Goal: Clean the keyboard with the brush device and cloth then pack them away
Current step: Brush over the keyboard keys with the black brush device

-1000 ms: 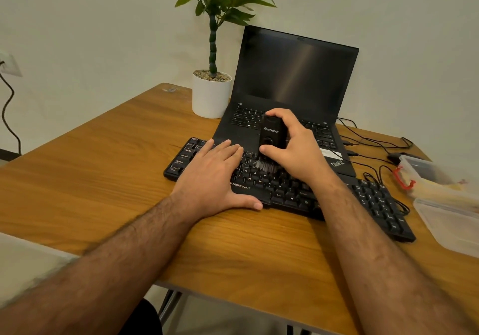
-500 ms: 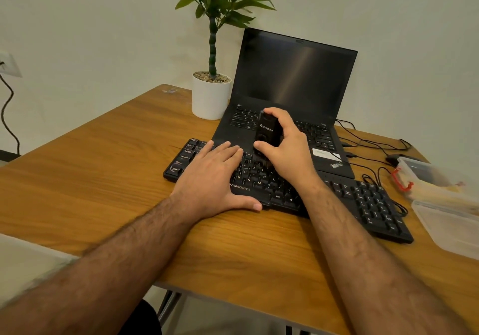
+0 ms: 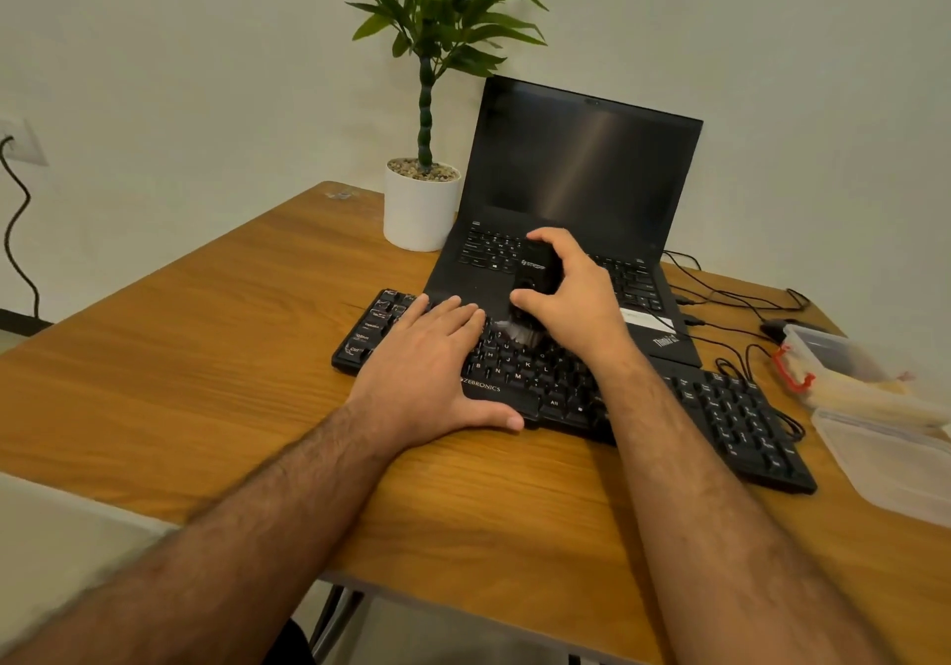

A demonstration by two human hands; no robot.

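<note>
Right hand (image 3: 576, 299), gripping black brush device (image 3: 535, 278), has swept bristles back right along black keyboard (image 3: 566, 386); left hand (image 3: 427, 360) still flat, open, steadying it. Brushing ongoing; cloth, packing still to do.

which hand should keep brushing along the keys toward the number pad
Right. The right hand already grips the brush device, bristles on the keyboard, nearer that end. The left hand lies flat, steadying the keyboard.
</note>
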